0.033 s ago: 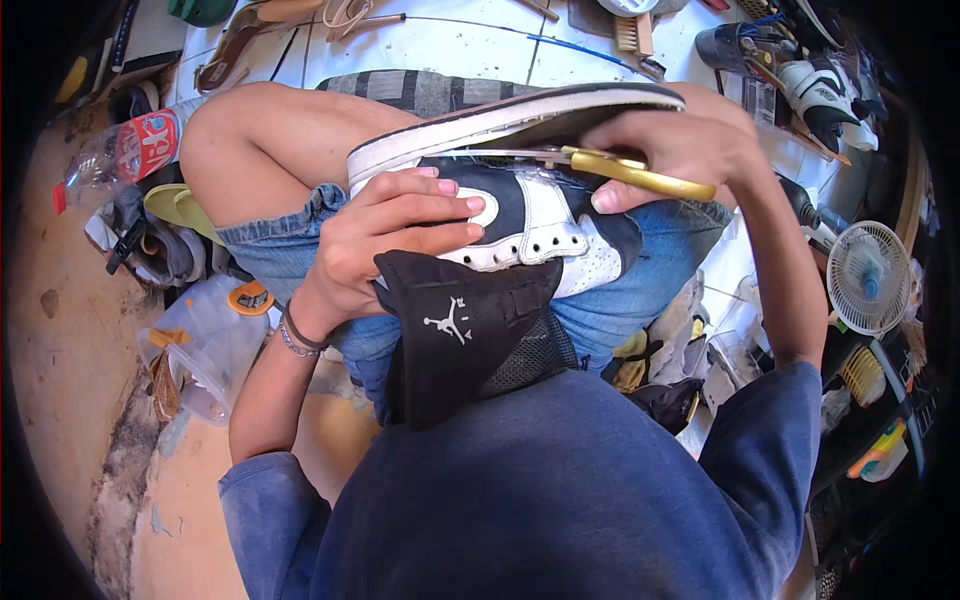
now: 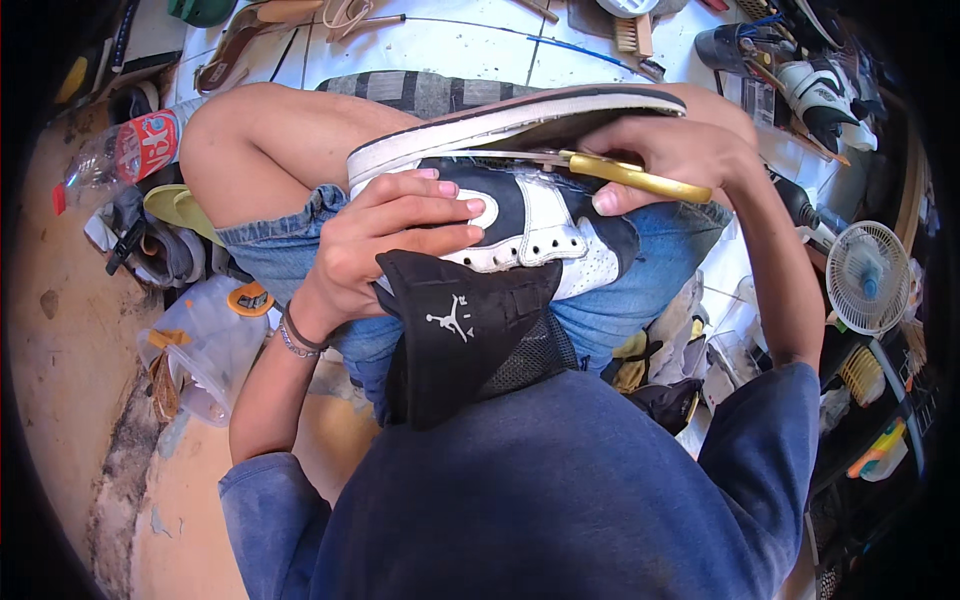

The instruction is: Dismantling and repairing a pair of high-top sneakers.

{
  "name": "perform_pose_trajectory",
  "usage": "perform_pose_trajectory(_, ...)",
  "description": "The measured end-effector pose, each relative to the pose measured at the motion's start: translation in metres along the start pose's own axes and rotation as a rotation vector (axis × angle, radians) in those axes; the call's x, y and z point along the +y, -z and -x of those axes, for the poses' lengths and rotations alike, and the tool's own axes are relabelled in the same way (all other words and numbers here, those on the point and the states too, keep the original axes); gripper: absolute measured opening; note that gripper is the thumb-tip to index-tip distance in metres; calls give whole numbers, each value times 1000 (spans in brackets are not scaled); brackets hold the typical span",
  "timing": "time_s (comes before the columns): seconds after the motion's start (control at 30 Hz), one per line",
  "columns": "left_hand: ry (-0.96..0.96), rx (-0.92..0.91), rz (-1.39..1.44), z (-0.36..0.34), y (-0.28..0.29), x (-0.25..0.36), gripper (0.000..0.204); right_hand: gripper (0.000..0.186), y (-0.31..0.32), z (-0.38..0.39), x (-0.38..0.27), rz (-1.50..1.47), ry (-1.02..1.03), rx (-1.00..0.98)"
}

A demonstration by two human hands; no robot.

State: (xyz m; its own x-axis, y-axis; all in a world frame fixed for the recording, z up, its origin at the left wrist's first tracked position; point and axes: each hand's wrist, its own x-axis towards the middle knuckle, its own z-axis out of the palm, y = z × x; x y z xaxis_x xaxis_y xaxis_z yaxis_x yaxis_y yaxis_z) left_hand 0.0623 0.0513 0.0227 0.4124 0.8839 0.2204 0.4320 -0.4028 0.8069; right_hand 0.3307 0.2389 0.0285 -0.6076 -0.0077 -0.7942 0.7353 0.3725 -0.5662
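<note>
A black-and-white sneaker (image 2: 550,238) lies on its side across my lap, its long black tongue (image 2: 450,335) folded toward my body. Along one edge its white-rimmed sole (image 2: 400,150) stands apart from the upper, leaving a gap. My left hand (image 2: 385,235) is closed round the upper at the heel end, fingers over the side panel. Gold-handled scissors (image 2: 640,176) are in my right hand (image 2: 670,155), which is closed on the handles. Their blades lie in the gap between sole and upper. The fingers inside the handle loops are partly hidden.
At the left lie a plastic bottle (image 2: 135,155), a clear plastic bag (image 2: 205,345) and shoes. A small white fan (image 2: 868,278) stands at the right, near a brush (image 2: 862,374) and a white-and-black shoe (image 2: 822,100). Tools and another brush (image 2: 632,35) lie on the tiles ahead.
The scissors and my right hand have shifted very slightly to the left along the gap. My left hand keeps its place on the sneaker.
</note>
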Motion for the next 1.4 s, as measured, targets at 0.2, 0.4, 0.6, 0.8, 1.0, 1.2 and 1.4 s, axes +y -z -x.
perform_pose_trajectory(0.2,-13,19,59,-1,4,-3,35,101,-12,5,23,-76,67,143)
perform_pose_trajectory(0.4,-44,25,83,0,5,-9,35,105,-15,6,37,-184,36,184)
perform_pose_trajectory(0.6,-47,34,83,3,5,-9,36,101,-15,5,30,-92,55,185)
perform_pose_trajectory(0.8,-73,18,128,1,6,-11,35,103,-20,4,38,-96,58,225)
perform_pose_trajectory(1.0,-76,37,117,6,5,-11,34,97,-27,7,8,-122,-134,276)
perform_pose_trajectory(1.2,-79,6,91,8,6,-8,31,95,-30,8,15,-130,-44,264)
perform_pose_trajectory(1.4,-73,31,58,4,4,-1,21,89,-23,2,17,-277,38,166)
